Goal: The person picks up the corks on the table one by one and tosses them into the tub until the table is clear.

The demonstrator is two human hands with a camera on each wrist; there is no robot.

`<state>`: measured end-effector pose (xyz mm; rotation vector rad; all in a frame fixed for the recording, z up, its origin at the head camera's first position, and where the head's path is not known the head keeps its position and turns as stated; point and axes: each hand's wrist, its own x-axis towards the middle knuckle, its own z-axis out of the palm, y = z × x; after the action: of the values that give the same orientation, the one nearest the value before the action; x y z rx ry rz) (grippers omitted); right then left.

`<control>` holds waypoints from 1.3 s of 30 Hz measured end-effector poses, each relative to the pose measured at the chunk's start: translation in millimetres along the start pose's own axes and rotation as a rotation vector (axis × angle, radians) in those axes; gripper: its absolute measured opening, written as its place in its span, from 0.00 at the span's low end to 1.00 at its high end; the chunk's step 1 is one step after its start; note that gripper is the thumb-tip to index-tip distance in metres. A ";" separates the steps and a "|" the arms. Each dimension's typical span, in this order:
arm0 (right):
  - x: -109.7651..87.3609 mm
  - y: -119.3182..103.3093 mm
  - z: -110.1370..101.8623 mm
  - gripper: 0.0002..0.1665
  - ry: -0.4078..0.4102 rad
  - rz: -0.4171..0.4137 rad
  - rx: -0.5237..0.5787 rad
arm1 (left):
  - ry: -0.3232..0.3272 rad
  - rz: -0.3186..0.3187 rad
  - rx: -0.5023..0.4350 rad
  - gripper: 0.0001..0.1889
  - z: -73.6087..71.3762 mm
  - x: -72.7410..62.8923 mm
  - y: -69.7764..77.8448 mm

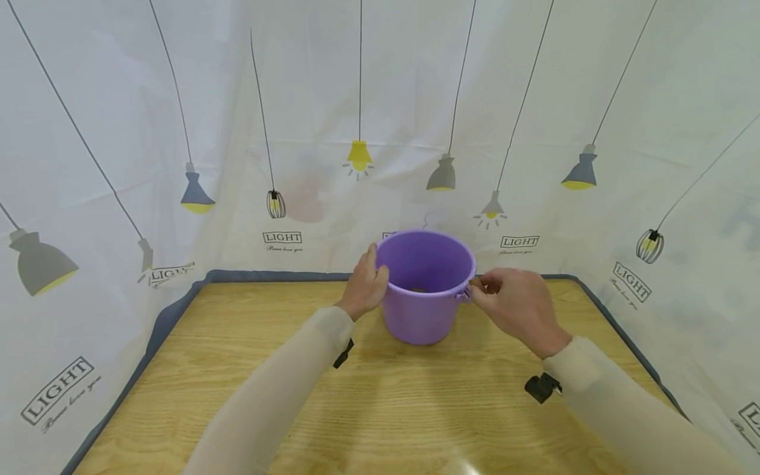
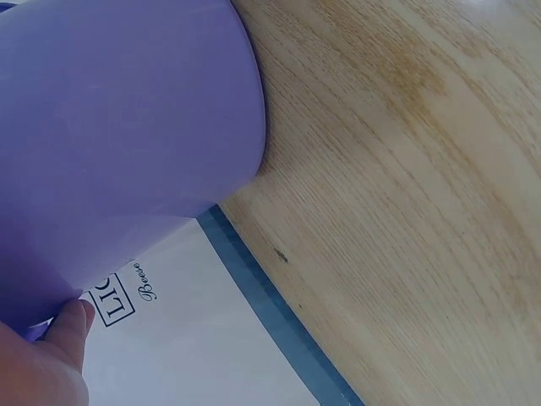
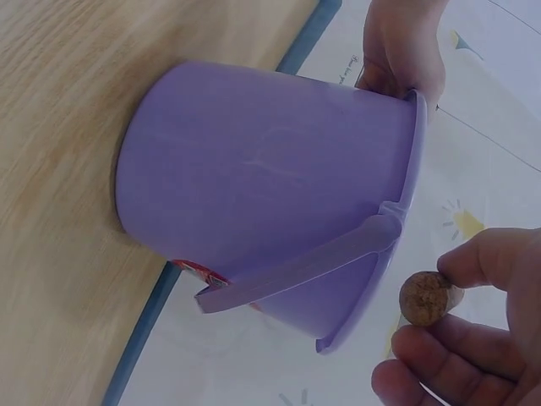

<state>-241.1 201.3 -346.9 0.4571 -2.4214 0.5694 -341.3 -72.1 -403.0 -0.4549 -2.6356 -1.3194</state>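
A purple plastic bucket point(image 1: 420, 320) stands upright on the wooden table, its handle point(image 3: 304, 269) folded down against the side. My left hand point(image 1: 365, 285) holds the bucket's rim at the left, with part of the hand out of sight in the left wrist view. Between thumb and fingers, my right hand point(image 1: 519, 305) pinches a small brown cork point(image 3: 427, 298), just outside the rim on the right and apart from it. Something brown point(image 1: 417, 289) shows low inside the bucket, mostly hidden by the near wall.
White sheeting point(image 1: 320, 92) printed with hanging lamps rises behind the table and along both sides. A dark blue border point(image 1: 285, 276) runs where it meets the wooden tabletop point(image 1: 368, 409). A red label point(image 3: 200, 272) is on the bucket's far side.
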 end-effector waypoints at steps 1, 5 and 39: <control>1.3 -0.9 0.4 0.08 0.003 0.001 0.005 | 0.000 0.000 0.000 0.35 0.0 -0.1 0.2; 7.1 -3.4 2.7 0.08 0.000 0.018 0.012 | 0.004 0.001 0.001 0.35 0.2 0.5 0.3; 45.7 -17.1 29.8 0.10 -0.072 0.036 -0.029 | -0.011 0.000 -0.008 0.34 -0.8 -0.1 0.3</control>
<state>-282.4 163.6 -335.0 0.4295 -2.5073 0.5408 -341.1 -72.6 -402.3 -0.4649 -2.6401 -1.3317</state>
